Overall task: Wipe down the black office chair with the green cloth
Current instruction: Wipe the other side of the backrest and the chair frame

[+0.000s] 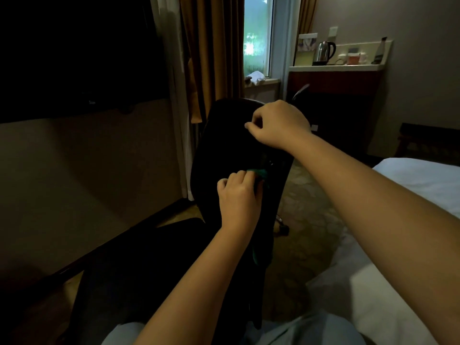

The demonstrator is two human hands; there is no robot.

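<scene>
– Seeing anything of the chair in that light?
– Barely. The black office chair [224, 150] is a dark slab mid-frame, backrest toward me. Seat and base merge into shadow and I can't separate them. One caster [283, 229] shows low on its right, on the patterned floor [311, 207].
– Cloth?
– The green cloth [260, 174] is in my left hand [236, 195], fingers curled round it, against the backrest right of centre. Only a teal scrap shows past my fingertips, plus a strip hanging lower beside my forearm. The rest is hidden under the hand.
– Right hand?
– My right hand [278, 125] is up on the backrest's top right edge, fingers curled onto it, thumb tip against the forefinger. How far the fingers wrap is lost in the black.
– Surroundings?
– A white bed [423, 175] on the right, cut off by the frame. The window [257, 33] sits straight ahead between curtains [211, 46]. A kettle [324, 52] stands on the counter [336, 68]. The small items beside it are too blurred to name. Upper left is a black rectangle; I can't tell what it is. My lap is clipped at the bottom edge.
</scene>
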